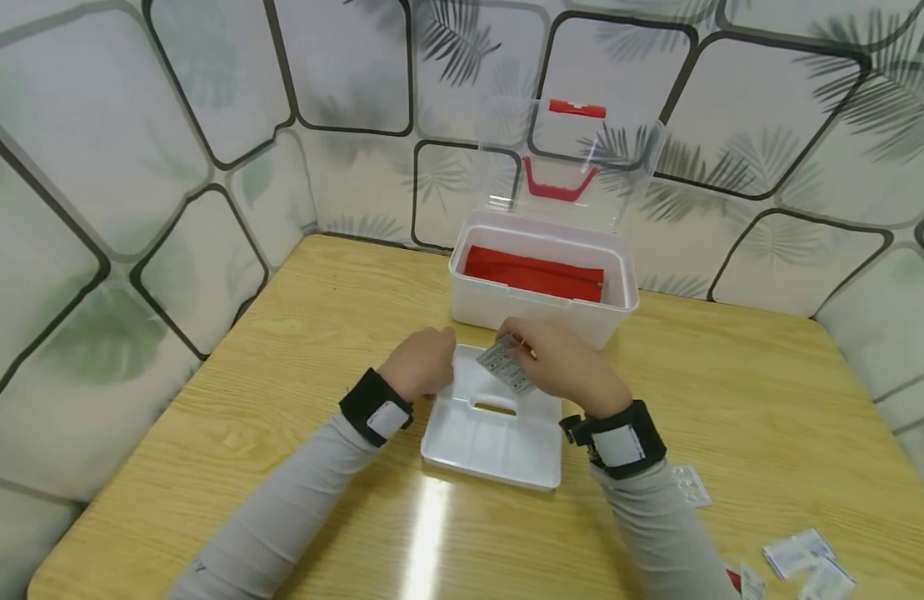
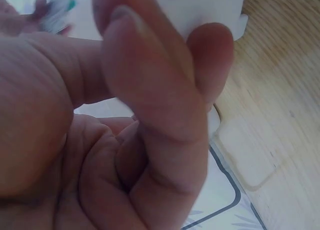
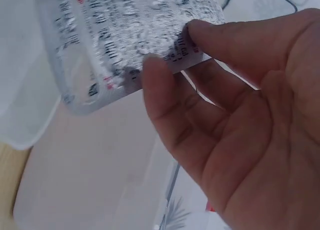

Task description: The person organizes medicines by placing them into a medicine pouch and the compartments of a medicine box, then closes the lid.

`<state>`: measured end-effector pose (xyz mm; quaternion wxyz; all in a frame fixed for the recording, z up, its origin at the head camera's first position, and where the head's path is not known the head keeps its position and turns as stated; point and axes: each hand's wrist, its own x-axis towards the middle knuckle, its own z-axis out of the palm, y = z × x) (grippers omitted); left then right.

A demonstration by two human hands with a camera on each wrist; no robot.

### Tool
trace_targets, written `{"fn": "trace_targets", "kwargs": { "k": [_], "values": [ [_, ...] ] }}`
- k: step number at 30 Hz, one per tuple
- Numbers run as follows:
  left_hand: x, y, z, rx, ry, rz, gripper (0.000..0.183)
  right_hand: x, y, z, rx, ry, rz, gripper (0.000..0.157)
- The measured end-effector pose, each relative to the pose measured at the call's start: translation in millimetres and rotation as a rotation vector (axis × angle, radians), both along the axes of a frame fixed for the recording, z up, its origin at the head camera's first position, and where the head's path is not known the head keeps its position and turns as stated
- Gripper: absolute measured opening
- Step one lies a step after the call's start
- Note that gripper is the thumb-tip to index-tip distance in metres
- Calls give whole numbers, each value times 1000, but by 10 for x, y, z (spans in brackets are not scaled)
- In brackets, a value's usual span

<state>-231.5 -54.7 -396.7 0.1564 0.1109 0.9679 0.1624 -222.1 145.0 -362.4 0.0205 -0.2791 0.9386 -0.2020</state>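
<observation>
My right hand (image 1: 562, 362) pinches a silver blister pack (image 3: 135, 32) by one edge, with thumb and fingers on its printed foil. The pack is tilted over the far half of a white tray (image 1: 491, 437) with a slot near its middle. At the tray's far left corner, my left hand (image 1: 424, 360) has its fingers curled at the edge. In the left wrist view those curled fingers (image 2: 165, 104) overlap the white tray (image 2: 210, 9), and the exact contact is hidden behind them.
Behind the tray stands a white box (image 1: 536, 312), its clear lid (image 1: 499, 158) raised and a red pouch (image 1: 532, 273) inside. To the right of my right forearm lie a blister pack (image 1: 690, 486) and several small packets (image 1: 799, 552). Patterned wall panels (image 1: 357, 67) rise behind the wooden table (image 1: 319, 292).
</observation>
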Motion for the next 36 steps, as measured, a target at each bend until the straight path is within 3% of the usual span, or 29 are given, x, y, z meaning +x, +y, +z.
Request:
{"fn": "trace_targets", "kwargs": {
  "k": [4, 9, 14, 36],
  "values": [
    [1, -2, 7, 26, 0, -3, 32, -35, -80, -101, 30, -36, 11, 22],
    [6, -1, 9, 26, 3, 1, 32, -55, -114, -227, 54, -8, 32, 19],
    [7, 10, 17, 30, -28, 12, 35, -53, -148, -300, 72, -38, 39, 25],
    [45, 26, 65, 34, -45, 31, 37, -2, -81, -157, 33, -123, 7, 31]
  ]
}}
